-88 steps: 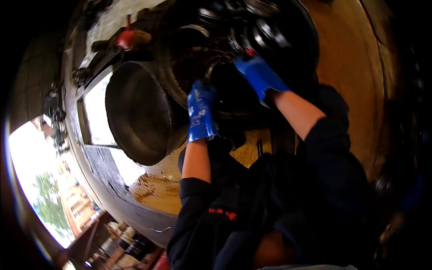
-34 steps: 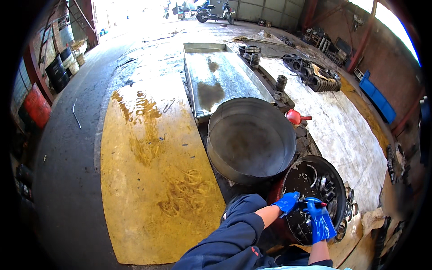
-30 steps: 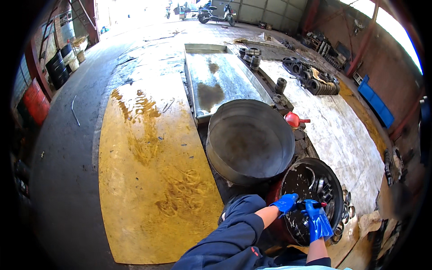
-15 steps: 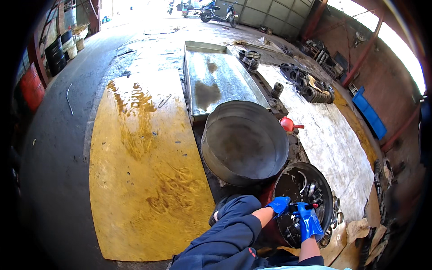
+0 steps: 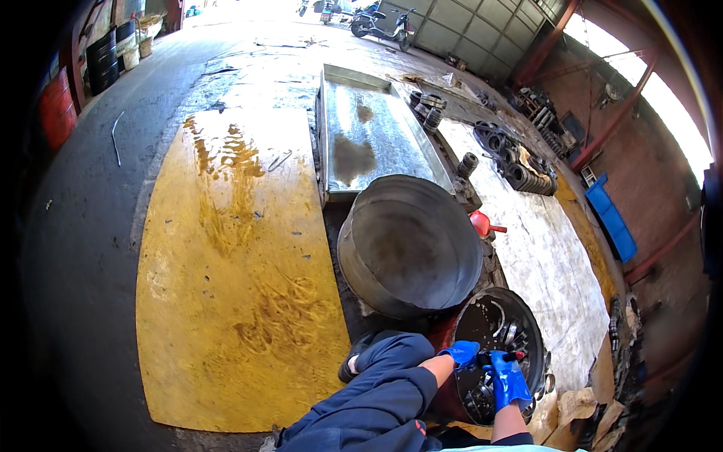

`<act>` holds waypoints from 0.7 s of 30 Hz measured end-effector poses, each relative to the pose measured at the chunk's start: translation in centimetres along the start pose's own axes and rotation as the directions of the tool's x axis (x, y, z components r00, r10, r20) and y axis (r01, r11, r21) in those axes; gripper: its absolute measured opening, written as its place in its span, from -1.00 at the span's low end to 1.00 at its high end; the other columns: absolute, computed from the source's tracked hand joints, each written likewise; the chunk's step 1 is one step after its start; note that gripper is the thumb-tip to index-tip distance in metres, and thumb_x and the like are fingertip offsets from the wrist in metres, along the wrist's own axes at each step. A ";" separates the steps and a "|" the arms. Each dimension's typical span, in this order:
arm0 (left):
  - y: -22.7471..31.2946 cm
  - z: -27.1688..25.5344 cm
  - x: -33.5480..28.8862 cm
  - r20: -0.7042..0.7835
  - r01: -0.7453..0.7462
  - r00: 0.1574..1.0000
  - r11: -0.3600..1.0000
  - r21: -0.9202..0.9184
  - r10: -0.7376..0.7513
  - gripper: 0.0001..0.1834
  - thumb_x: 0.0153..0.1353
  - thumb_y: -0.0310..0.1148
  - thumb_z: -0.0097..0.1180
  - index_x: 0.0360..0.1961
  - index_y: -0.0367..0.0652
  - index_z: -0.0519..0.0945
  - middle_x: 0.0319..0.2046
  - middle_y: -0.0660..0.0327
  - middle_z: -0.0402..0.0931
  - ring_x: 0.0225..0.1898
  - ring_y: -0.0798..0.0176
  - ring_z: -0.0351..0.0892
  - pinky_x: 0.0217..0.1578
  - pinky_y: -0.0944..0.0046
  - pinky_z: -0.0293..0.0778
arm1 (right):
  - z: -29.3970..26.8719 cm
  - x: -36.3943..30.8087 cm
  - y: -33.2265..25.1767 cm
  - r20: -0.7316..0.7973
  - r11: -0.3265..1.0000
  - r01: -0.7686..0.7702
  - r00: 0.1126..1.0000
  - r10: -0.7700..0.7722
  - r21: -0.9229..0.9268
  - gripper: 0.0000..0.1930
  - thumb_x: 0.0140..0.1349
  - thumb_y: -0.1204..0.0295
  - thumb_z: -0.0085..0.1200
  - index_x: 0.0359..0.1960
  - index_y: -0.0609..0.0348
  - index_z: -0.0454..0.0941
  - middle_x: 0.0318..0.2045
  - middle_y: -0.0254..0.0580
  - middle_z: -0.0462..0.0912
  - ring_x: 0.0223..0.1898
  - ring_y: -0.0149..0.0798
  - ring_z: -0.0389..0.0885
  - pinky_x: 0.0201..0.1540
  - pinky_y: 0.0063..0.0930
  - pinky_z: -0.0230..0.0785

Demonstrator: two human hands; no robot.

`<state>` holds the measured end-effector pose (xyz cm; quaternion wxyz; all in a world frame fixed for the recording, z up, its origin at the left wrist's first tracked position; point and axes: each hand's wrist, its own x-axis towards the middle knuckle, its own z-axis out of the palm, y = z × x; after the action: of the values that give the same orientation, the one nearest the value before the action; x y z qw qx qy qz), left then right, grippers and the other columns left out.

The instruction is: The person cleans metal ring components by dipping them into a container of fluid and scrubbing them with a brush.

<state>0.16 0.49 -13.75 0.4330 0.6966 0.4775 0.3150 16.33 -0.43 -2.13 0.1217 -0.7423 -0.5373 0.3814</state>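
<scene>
Both my hands wear blue rubber gloves and are over an open red drum (image 5: 442, 331) with dark liquid in it. Metal rings (image 5: 513, 331) and other metal parts stick out of that liquid. My right hand (image 5: 509, 379) is closed around a dark tool with a red end (image 5: 518, 355); its exact kind is unclear. Beside it, my left hand (image 5: 459, 352) is closed at the tool's left end, its fingertips partly hidden.
A large round metal tub (image 5: 410, 241) stands beyond the drum, with a long metal tray (image 5: 361, 113) behind it. A stained yellow board (image 5: 196, 301) covers the floor at left. A red funnel-like object (image 5: 482, 223) and stacked metal rings (image 5: 531, 179) lie on the right.
The view has shifted slightly, so the surroundings sit differently in it. My hands stay over the drum, closed on the same dark tool, with little other visible change.
</scene>
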 end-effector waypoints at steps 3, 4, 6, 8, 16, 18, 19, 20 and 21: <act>0.1 0.2 0.2 0.007 0.016 1.000 0.998 -0.066 -0.016 -0.73 0.40 -0.24 -0.02 -0.26 -0.19 0.63 -0.34 -0.11 0.70 -0.26 -0.12 0.74 -0.26 -0.04 0.58 | -0.4 -0.4 0.3 -0.008 1.000 -0.007 1.000 0.007 0.001 -0.58 0.40 0.09 0.03 -0.01 0.20 0.68 -0.38 -0.13 0.76 -0.49 -0.31 0.70 -0.44 -0.38 0.50; -0.1 0.3 0.2 0.007 0.026 1.000 0.995 -0.097 -0.025 -0.72 0.41 -0.24 -0.03 -0.26 -0.19 0.63 -0.34 -0.11 0.70 -0.26 -0.12 0.74 -0.27 -0.04 0.57 | -0.3 -0.4 0.2 -0.008 1.000 -0.006 1.000 0.006 0.001 -0.58 0.40 0.09 0.04 -0.01 0.20 0.68 -0.38 -0.13 0.76 -0.49 -0.30 0.70 -0.43 -0.37 0.50; -0.4 0.4 0.2 -0.004 0.019 1.000 0.995 -0.099 -0.019 -0.71 0.43 -0.24 -0.06 -0.26 -0.19 0.63 -0.35 -0.10 0.69 -0.27 -0.12 0.73 -0.28 -0.05 0.57 | -0.2 -0.6 0.1 -0.006 1.000 -0.002 1.000 0.002 0.001 -0.58 0.40 0.09 0.04 -0.01 0.20 0.68 -0.38 -0.12 0.76 -0.48 -0.30 0.70 -0.42 -0.37 0.50; -0.6 0.6 0.2 -0.025 -0.013 1.000 0.999 -0.040 0.012 -0.71 0.44 -0.25 -0.07 -0.26 -0.20 0.62 -0.35 -0.10 0.69 -0.27 -0.13 0.73 -0.28 -0.06 0.56 | -0.2 -0.8 0.1 -0.010 1.000 -0.001 1.000 0.001 0.001 -0.57 0.40 0.09 0.04 -0.01 0.20 0.68 -0.38 -0.12 0.76 -0.47 -0.30 0.70 -0.41 -0.36 0.50; 0.2 0.2 0.0 -0.030 -0.007 1.000 0.999 0.042 0.008 -0.73 0.13 -0.23 0.29 -0.25 -0.22 0.70 -0.29 -0.15 0.71 -0.20 -0.20 0.74 -0.21 -0.09 0.61 | -0.6 -1.4 0.1 -0.023 1.000 0.005 1.000 -0.005 -0.001 -0.57 0.39 0.09 0.04 -0.01 0.21 0.68 -0.38 -0.11 0.76 -0.45 -0.28 0.70 -0.38 -0.33 0.50; 0.0 0.1 0.2 -0.036 0.024 0.999 1.000 -0.002 -0.024 -0.71 0.07 -0.24 0.37 -0.25 -0.21 0.71 -0.29 -0.15 0.71 -0.18 -0.22 0.73 -0.20 -0.10 0.61 | -0.5 -1.5 -0.2 -0.023 1.000 0.014 1.000 -0.014 -0.002 -0.57 0.39 0.09 0.04 -0.02 0.21 0.68 -0.38 -0.11 0.76 -0.45 -0.27 0.70 -0.37 -0.33 0.50; 0.0 0.0 0.2 -0.017 0.032 0.999 0.999 -0.023 -0.033 -0.74 0.13 -0.26 0.32 -0.24 -0.20 0.67 -0.28 -0.15 0.70 -0.18 -0.23 0.73 -0.21 -0.10 0.60 | -0.5 -1.5 -0.3 -0.024 1.000 0.015 1.000 -0.015 -0.003 -0.57 0.39 0.09 0.04 -0.02 0.21 0.68 -0.38 -0.11 0.76 -0.44 -0.27 0.70 -0.37 -0.32 0.50; -0.1 -0.1 0.2 0.002 0.042 0.999 0.998 -0.045 -0.041 -0.78 0.19 -0.28 0.27 -0.23 -0.19 0.64 -0.27 -0.15 0.70 -0.17 -0.24 0.72 -0.21 -0.11 0.59 | -0.4 -1.5 -0.5 -0.026 1.000 0.016 1.000 -0.016 -0.004 -0.57 0.38 0.09 0.04 -0.02 0.22 0.68 -0.38 -0.11 0.76 -0.44 -0.27 0.70 -0.37 -0.32 0.50; 0.3 -0.3 0.3 0.008 0.034 0.999 0.999 -0.022 -0.033 -0.77 0.19 -0.27 0.27 -0.23 -0.19 0.64 -0.28 -0.15 0.70 -0.18 -0.24 0.72 -0.21 -0.10 0.59 | -0.7 -1.6 -0.2 -0.030 1.000 0.012 0.999 -0.013 -0.008 -0.57 0.38 0.09 0.04 -0.02 0.22 0.68 -0.38 -0.11 0.76 -0.44 -0.27 0.71 -0.36 -0.32 0.50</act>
<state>0.12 0.77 -13.40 0.4477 0.6848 0.4840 0.3105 16.40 -1.63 -0.84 0.1291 -0.7451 -0.5415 0.3672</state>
